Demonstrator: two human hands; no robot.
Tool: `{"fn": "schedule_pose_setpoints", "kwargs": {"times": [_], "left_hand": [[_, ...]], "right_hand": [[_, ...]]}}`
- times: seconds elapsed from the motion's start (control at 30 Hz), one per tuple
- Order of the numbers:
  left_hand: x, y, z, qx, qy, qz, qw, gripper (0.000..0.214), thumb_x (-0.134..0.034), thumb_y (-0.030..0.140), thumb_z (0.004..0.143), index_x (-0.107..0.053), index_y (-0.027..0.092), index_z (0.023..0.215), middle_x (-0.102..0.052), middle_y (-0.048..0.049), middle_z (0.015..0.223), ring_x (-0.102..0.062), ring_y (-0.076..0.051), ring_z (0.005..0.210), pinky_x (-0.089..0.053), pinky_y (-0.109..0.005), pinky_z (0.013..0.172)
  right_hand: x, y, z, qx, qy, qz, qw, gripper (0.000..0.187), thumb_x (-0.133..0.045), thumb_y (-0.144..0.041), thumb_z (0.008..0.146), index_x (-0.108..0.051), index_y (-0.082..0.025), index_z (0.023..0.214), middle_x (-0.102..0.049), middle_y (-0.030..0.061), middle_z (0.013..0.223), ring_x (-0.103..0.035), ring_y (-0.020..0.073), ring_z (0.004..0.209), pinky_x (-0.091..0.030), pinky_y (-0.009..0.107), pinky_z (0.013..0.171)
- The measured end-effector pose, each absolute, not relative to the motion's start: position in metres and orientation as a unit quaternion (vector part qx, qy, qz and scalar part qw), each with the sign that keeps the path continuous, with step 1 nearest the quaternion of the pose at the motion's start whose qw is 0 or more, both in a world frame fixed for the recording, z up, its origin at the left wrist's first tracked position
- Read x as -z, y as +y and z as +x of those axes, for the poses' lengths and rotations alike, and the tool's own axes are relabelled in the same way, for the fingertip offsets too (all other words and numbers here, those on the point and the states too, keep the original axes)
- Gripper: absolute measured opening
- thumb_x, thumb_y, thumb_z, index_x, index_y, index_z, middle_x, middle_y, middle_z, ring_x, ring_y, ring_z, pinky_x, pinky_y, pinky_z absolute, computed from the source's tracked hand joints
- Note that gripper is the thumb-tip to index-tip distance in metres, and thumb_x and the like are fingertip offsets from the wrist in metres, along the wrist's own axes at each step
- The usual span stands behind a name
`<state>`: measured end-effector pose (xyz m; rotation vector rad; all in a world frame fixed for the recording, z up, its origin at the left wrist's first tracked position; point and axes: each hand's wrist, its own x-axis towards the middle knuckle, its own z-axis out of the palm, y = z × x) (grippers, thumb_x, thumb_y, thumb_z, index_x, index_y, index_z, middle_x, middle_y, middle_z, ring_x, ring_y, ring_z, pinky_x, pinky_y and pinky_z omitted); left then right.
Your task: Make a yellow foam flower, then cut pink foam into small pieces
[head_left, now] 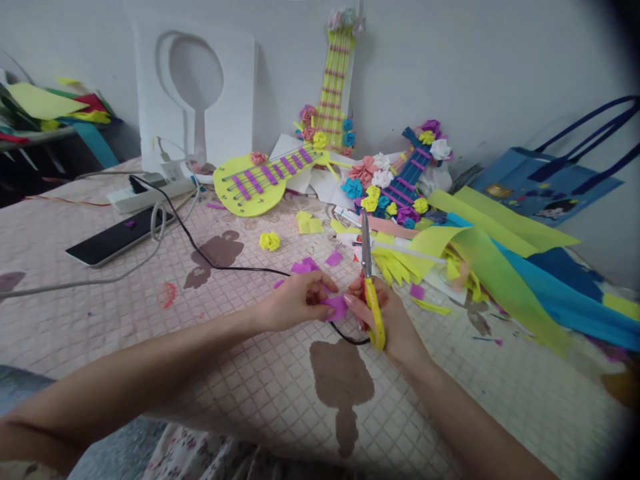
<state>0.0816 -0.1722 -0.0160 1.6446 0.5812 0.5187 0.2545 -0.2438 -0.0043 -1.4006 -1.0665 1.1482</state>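
Near the middle of the table, my left hand [295, 300] pinches a small piece of purple paper [337, 307] by its left side. The fingertips of my right hand [393, 317] touch the right edge of that same piece. Scissors [371, 273] with yellow and red handles also rest in my right hand, blades pointing up and away from me. More purple paper pieces [303, 265] lie just beyond my left hand. A yellow paper flower [269, 241] sits farther back on the tablecloth. A black cable [240, 269] runs behind and under my hands.
A yellow paper guitar [265, 181] and a blue one with paper flowers [410, 175] stand at the back. Yellow and blue paper strips [520, 267] spread on the right, near a blue bag [540, 183]. On the left lie a phone [117, 237] and a power strip [150, 195].
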Motion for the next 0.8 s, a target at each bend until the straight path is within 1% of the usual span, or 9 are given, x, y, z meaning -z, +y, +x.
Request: {"fn": "schedule_pose_setpoints", "kwargs": {"times": [0.13,0.27,0.37,0.47,0.53,0.63,0.7,0.8], "left_hand": [[0.016,-0.17,0.081,-0.224,0.246,0.702,0.63,0.037,-0.068,0.028,0.073,-0.051,0.014,0.102,-0.057,0.0025,0.067,-0.056,-0.01,0.061,-0.041,-0.021,0.055],[0.015,-0.168,0.081,-0.228,0.239,0.704,0.629,0.034,-0.067,0.026,0.074,-0.05,0.014,0.102,-0.057,0.0023,0.068,-0.057,-0.011,0.062,-0.041,-0.022,0.056],[0.011,-0.168,0.08,-0.245,0.22,0.708,0.625,0.032,-0.061,0.018,0.076,-0.047,0.015,0.104,-0.058,0.0016,0.073,-0.056,-0.01,0.066,-0.042,-0.022,0.06],[0.007,-0.17,0.08,-0.253,0.198,0.73,0.603,0.035,-0.055,0.008,0.074,-0.045,0.016,0.107,-0.058,0.001,0.079,-0.055,-0.01,0.069,-0.042,-0.021,0.061],[0.005,-0.171,0.079,-0.248,0.183,0.757,0.577,0.035,-0.053,0.003,0.071,-0.049,0.016,0.103,-0.06,-0.0004,0.082,-0.056,-0.011,0.072,-0.043,-0.021,0.062],[0.005,-0.172,0.079,-0.237,0.18,0.793,0.532,0.032,-0.049,-0.001,0.068,-0.058,0.014,0.094,-0.063,-0.0034,0.088,-0.059,-0.012,0.079,-0.045,-0.023,0.067],[0.006,-0.172,0.08,-0.246,0.193,0.799,0.514,0.032,-0.047,-0.002,0.068,-0.061,0.013,0.092,-0.065,-0.0042,0.089,-0.06,-0.013,0.081,-0.047,-0.024,0.071],[0.008,-0.172,0.081,-0.266,0.208,0.794,0.505,0.029,-0.048,-0.001,0.07,-0.063,0.012,0.091,-0.066,-0.0043,0.086,-0.06,-0.012,0.078,-0.047,-0.024,0.072]], "right_hand": [[0.006,-0.244,0.254,-0.493,-0.454,-0.574,0.471,0.037,-0.077,-0.034,0.061,-0.051,-0.02,0.084,-0.048,-0.0074,0.065,-0.038,0.0046,0.042,-0.034,0.019,0.038],[0.007,-0.244,0.254,-0.477,-0.451,-0.583,0.479,0.038,-0.078,-0.034,0.059,-0.051,-0.02,0.084,-0.048,-0.0073,0.064,-0.038,0.005,0.044,-0.033,0.018,0.038],[0.006,-0.243,0.255,-0.469,-0.441,-0.584,0.494,0.037,-0.077,-0.035,0.061,-0.051,-0.02,0.083,-0.048,-0.0075,0.063,-0.038,0.0049,0.043,-0.033,0.018,0.037],[0.008,-0.243,0.257,-0.469,-0.439,-0.576,0.506,0.035,-0.076,-0.033,0.062,-0.052,-0.02,0.084,-0.047,-0.0073,0.063,-0.038,0.0047,0.043,-0.034,0.017,0.037],[0.01,-0.243,0.258,-0.473,-0.44,-0.571,0.506,0.034,-0.076,-0.034,0.064,-0.052,-0.02,0.084,-0.048,-0.0066,0.065,-0.039,0.005,0.044,-0.035,0.017,0.037],[0.014,-0.243,0.26,-0.478,-0.44,-0.571,0.502,0.033,-0.075,-0.035,0.065,-0.053,-0.02,0.086,-0.048,-0.0064,0.066,-0.04,0.0055,0.046,-0.036,0.017,0.037],[0.014,-0.244,0.26,-0.481,-0.437,-0.572,0.501,0.033,-0.075,-0.034,0.065,-0.053,-0.02,0.086,-0.048,-0.0069,0.065,-0.04,0.0051,0.045,-0.036,0.016,0.037],[0.012,-0.244,0.258,-0.478,-0.432,-0.575,0.504,0.034,-0.077,-0.032,0.063,-0.054,-0.02,0.085,-0.049,-0.0065,0.067,-0.041,0.0045,0.046,-0.036,0.016,0.037]]}}
